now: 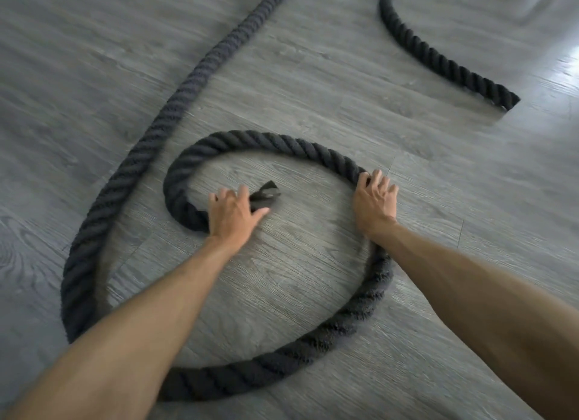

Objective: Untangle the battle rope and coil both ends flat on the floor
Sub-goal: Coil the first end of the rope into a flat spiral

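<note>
A thick black twisted battle rope [250, 140] lies on the grey floor in one loose spiral loop around my hands. My left hand [233, 211] grips the rope just behind its capped near end [266, 195], at the centre of the loop. My right hand [374, 198] rests on the loop's right side, fingers curled over the rope. From the loop the rope swings round the left and runs away to the top of the view. The other end [509, 101] lies uncoiled at the upper right, its strand curving up out of frame.
Grey wood-grain plank floor [313, 74] all around. A blurred grey object [532, 2] sits at the top right corner. Bright glare shows on the floor at the right edge [571, 68].
</note>
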`<state>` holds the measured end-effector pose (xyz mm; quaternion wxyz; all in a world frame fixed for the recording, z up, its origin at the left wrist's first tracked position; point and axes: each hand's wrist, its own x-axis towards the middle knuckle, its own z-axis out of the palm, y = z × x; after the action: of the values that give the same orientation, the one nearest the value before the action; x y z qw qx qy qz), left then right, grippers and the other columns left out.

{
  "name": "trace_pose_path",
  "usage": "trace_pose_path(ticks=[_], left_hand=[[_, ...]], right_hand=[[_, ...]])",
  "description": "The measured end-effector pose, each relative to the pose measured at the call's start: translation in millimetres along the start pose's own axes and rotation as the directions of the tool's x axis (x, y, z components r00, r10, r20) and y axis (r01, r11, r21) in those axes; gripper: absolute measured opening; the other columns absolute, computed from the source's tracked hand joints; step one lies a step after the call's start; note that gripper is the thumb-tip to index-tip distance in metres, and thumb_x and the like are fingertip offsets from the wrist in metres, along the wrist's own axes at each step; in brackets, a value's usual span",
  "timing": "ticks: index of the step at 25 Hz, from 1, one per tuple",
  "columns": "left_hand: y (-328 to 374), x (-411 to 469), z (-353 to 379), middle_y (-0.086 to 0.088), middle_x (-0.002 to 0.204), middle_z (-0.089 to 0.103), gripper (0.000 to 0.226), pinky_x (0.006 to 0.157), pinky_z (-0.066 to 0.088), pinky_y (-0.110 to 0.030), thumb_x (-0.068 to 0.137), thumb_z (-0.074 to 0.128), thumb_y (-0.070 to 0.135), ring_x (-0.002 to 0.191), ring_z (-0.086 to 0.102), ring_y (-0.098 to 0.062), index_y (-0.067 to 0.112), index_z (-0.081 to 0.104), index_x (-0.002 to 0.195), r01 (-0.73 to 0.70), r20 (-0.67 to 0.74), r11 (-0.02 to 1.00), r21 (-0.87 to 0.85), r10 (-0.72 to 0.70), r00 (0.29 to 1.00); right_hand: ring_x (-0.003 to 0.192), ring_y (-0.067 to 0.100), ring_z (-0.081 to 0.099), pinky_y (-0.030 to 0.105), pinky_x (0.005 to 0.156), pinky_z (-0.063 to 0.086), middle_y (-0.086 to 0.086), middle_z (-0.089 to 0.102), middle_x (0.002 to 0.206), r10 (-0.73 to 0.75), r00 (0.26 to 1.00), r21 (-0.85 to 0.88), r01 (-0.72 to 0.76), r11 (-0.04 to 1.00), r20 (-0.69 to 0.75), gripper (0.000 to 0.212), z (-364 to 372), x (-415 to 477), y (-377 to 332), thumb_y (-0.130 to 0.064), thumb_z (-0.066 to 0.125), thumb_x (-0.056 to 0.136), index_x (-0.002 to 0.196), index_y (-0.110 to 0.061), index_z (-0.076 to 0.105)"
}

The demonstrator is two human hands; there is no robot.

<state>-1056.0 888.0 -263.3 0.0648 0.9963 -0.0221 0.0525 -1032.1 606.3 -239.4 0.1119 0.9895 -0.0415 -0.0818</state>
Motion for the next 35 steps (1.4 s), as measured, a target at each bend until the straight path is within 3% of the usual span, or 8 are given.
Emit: trace_pose_path(ticks=[5, 8, 11, 15, 18, 23, 30, 35], left_hand=[[-107, 23, -28, -0.017, 0.103, 0.064, 0.063, 0.108, 0.028, -0.063, 0.072, 0.067, 0.066, 0.110, 0.055, -0.035, 0.007, 0.059, 0.095, -0.008, 0.058, 0.988, 0.155, -0.001, 0.998], [-94, 27, -32, -0.015, 0.072, 0.067, 0.066, 0.075, 0.050, -0.046, 0.077, 0.054, 0.072, 0.069, 0.066, -0.033, 0.007, 0.057, 0.085, -0.006, -0.029, 0.998, -0.059, 0.004, 1.000], [-40, 27, -25, -0.013, 0.077, 0.067, 0.058, 0.060, 0.039, -0.035, 0.082, 0.059, 0.069, 0.074, 0.066, -0.034, 0.012, 0.053, 0.085, 0.100, 0.014, 0.988, -0.122, -0.099, 0.995], [12, 30, -8, -0.010, 0.086, 0.068, 0.055, 0.065, 0.037, -0.034, 0.085, 0.058, 0.066, 0.084, 0.066, -0.032, 0.011, 0.054, 0.092, 0.233, 0.133, 0.956, -0.180, -0.211, 0.968], [23, 32, -5, -0.011, 0.091, 0.070, 0.057, 0.068, 0.041, -0.035, 0.088, 0.056, 0.065, 0.087, 0.067, -0.032, 0.009, 0.059, 0.098, 0.223, 0.142, 0.965, -0.140, -0.203, 0.969], [20, 31, -6, -0.013, 0.089, 0.070, 0.056, 0.067, 0.044, -0.036, 0.091, 0.052, 0.063, 0.084, 0.067, -0.032, 0.008, 0.062, 0.096, 0.161, 0.112, 0.985, -0.061, -0.153, 0.982], [-14, 47, -25, -0.019, 0.103, 0.070, 0.055, 0.073, 0.046, -0.038, 0.094, 0.052, 0.055, 0.098, 0.065, -0.037, 0.002, 0.067, 0.097, 0.354, 0.181, 0.935, -0.033, -0.343, 0.922], [-15, 55, -24, -0.018, 0.112, 0.068, 0.056, 0.081, 0.049, -0.041, 0.091, 0.056, 0.056, 0.108, 0.062, -0.038, 0.003, 0.066, 0.105, 0.414, 0.248, 0.910, -0.032, -0.394, 0.885]], right_hand=[[0.111, 0.038, 0.050, 0.048, 0.091, 0.045, 0.022, 0.041, 0.128, 0.016, 0.999, -0.038, -0.014, 0.999, 0.044, 0.050, 5, -10, 31, -0.014, 0.053, 0.092, 0.136, 0.000, 0.037], [0.114, 0.039, 0.050, 0.047, 0.091, 0.047, 0.024, 0.039, 0.133, -0.015, 0.998, -0.047, 0.018, 0.999, 0.062, 0.062, 7, -19, 34, -0.013, 0.051, 0.095, 0.148, 0.001, 0.024], [0.118, 0.040, 0.051, 0.046, 0.085, 0.048, 0.026, 0.032, 0.142, -0.015, 0.983, -0.031, 0.021, 0.999, 0.182, 0.084, 0, -25, 19, -0.017, 0.055, 0.095, 0.157, -0.004, 0.000], [0.121, 0.040, 0.049, 0.053, 0.097, 0.047, 0.024, 0.042, 0.134, 0.003, 0.988, -0.054, 0.005, 0.999, 0.152, 0.059, -11, -9, 0, -0.031, 0.052, 0.098, 0.144, 0.002, 0.034], [0.112, 0.034, 0.058, 0.041, 0.087, 0.049, 0.020, 0.055, 0.121, -0.033, 0.996, 0.160, 0.020, 0.987, 0.079, 0.060, -17, 10, -5, -0.050, 0.050, 0.101, 0.129, 0.003, 0.046], [0.082, 0.029, 0.062, 0.038, 0.067, 0.046, 0.013, 0.063, 0.090, -0.064, 0.995, 0.174, 0.051, 0.983, 0.072, 0.058, -26, 24, -6, -0.019, 0.051, 0.104, 0.152, -0.007, 0.022], [0.126, 0.040, 0.049, 0.050, 0.099, 0.050, 0.025, 0.050, 0.135, 0.026, 0.941, 0.040, -0.042, 0.998, 0.336, 0.048, -28, 22, -19, -0.012, 0.053, 0.097, 0.140, -0.001, 0.035], [0.121, 0.045, 0.049, 0.055, 0.094, 0.052, 0.025, 0.040, 0.133, -0.049, 0.941, 0.069, 0.028, 0.997, 0.333, 0.072, -19, 10, -26, -0.005, 0.059, 0.093, 0.152, -0.009, 0.018]])
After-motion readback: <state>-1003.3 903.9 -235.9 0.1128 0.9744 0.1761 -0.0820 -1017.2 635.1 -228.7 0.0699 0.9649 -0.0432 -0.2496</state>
